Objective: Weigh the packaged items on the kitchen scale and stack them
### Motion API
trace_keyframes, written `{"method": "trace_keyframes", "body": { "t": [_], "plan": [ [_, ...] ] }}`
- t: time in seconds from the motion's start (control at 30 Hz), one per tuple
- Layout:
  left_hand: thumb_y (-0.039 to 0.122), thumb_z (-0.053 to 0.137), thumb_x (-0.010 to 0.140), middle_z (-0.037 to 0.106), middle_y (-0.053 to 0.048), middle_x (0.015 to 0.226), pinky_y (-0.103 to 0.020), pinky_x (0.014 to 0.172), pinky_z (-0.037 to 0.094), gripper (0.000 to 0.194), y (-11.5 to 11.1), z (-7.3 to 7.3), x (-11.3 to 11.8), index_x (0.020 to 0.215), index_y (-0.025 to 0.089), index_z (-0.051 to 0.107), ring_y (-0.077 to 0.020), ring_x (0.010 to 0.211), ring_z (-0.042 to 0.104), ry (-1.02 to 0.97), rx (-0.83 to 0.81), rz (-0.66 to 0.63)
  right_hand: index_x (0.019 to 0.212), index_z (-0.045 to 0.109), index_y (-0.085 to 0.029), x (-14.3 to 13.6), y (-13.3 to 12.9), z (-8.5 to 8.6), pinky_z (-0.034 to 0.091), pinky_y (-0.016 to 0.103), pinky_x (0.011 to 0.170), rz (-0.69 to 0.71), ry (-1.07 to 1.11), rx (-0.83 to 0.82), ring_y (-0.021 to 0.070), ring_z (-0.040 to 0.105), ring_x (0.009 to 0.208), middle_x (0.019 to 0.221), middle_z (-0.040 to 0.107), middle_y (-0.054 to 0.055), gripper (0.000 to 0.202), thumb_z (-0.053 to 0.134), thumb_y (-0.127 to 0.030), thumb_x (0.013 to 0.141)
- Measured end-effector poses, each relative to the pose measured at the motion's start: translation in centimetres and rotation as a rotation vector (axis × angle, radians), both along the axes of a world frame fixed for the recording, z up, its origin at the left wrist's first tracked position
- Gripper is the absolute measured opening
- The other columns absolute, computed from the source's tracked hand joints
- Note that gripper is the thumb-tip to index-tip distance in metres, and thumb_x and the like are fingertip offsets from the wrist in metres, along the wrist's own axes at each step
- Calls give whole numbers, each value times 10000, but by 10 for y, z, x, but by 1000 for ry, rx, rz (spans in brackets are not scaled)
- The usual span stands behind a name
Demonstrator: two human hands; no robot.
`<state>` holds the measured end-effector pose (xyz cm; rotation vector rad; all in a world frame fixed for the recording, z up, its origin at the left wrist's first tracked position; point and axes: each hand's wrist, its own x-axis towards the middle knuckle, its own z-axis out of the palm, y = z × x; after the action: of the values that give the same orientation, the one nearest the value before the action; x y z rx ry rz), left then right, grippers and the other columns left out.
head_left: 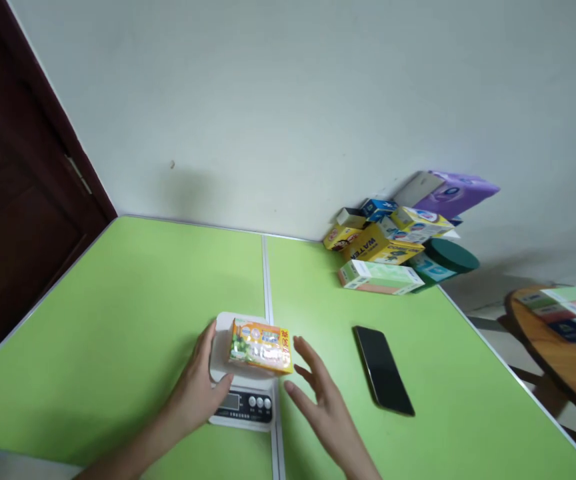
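An orange and yellow wrapped package (261, 345) rests on the platform of a white kitchen scale (245, 423). The scale's small display and its round buttons face me. My left hand (197, 383) is at the scale's left edge, fingers spread around its side and thumb near the display. Just right of the package, my right hand (321, 400) is open with its fingers apart and holds nothing. A black phone (384, 371) lies flat on the green table (168, 287), to the right of my right hand.
Several boxes, among them a light green one (382, 277), are piled by the wall at the back right, with a purple pack (455, 193) and a dark green tub (443, 260). A wooden stool (543, 343) holding flat packages stands beyond the table's right edge.
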<state>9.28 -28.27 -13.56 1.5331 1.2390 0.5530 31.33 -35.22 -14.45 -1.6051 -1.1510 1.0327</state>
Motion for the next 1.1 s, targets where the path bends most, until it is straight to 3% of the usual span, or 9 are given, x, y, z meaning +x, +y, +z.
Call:
{"method": "trace_keyframes", "body": {
  "t": [0.1, 0.27, 0.37, 0.47, 0.57, 0.7, 0.83, 0.97, 1.1],
  "plan": [
    [229, 646, 679, 231, -77, 1524, -420, 1129, 215, 879, 25, 6, 2, 1436, 246, 199, -265, 1387, 225, 37, 53, -70, 1411, 285, -331, 19, 14, 5, 417, 472, 1014, 67, -111, 56, 267, 325, 1354, 1503, 304, 74, 751, 644, -326, 752],
    [302, 756, 579, 514, -116, 1318, -383, 1031, 376, 815, 51, 12, 8, 1313, 184, 422, -271, 1209, 469, -3, 103, -254, 1337, 432, -286, 20, 40, 17, 541, 447, 859, 191, -112, -75, 256, 671, 932, 1362, 509, 116, 697, 689, -279, 690],
    [312, 788, 531, 573, -94, 1240, -370, 938, 454, 829, 70, 17, -3, 1284, 204, 458, -259, 1081, 554, -17, 38, -243, 1247, 533, -278, 13, 66, 29, 576, 437, 796, 196, -94, -89, 264, 684, 873, 1273, 592, 92, 661, 745, -273, 621],
    [274, 786, 538, 552, -103, 1285, -380, 958, 439, 862, 108, 21, -23, 1322, 206, 437, -265, 1096, 548, -15, 43, -163, 1221, 550, -276, -2, 114, 36, 565, 451, 829, 230, -106, -38, 278, 661, 950, 1259, 602, 71, 654, 757, -266, 601],
    [154, 773, 527, 535, -121, 1317, -393, 989, 413, 847, 164, 18, -47, 1313, 186, 458, -272, 1132, 536, -65, 52, -49, 1215, 538, -263, -32, 181, 30, 532, 471, 889, 291, -84, 61, 277, 623, 1032, 1238, 609, 64, 619, 725, -236, 625],
    [-20, 690, 512, 632, -84, 1193, -360, 935, 455, 744, 248, 11, -84, 1220, 137, 521, -235, 1048, 597, -238, -13, 52, 1143, 556, -208, -91, 280, 9, 567, 440, 802, 325, 44, 146, 297, 564, 1117, 1183, 622, 103, 568, 677, -140, 592],
    [-70, 625, 504, 694, -51, 1038, -358, 914, 474, 626, 320, 15, -129, 1099, 121, 586, -217, 985, 628, -207, 3, 188, 1110, 541, -148, -155, 369, -7, 578, 402, 765, 387, 128, 179, 290, 556, 1128, 1159, 624, 132, 581, 638, -73, 542],
    [-61, 599, 498, 707, -27, 972, -361, 911, 478, 651, 372, 22, -172, 1113, 155, 591, -224, 966, 638, -135, 27, 362, 1167, 484, -146, -213, 437, -19, 551, 420, 828, 409, 117, 205, 274, 534, 1164, 1201, 604, 127, 644, 640, -45, 551],
    [-64, 566, 487, 707, -35, 949, -335, 905, 478, 693, 409, 18, -206, 1147, 146, 587, -233, 988, 631, -60, 50, 511, 1196, 468, -171, -257, 481, -30, 488, 466, 917, 410, 87, 215, 270, 580, 1104, 1195, 616, 104, 680, 673, -32, 563]
  ]
}}
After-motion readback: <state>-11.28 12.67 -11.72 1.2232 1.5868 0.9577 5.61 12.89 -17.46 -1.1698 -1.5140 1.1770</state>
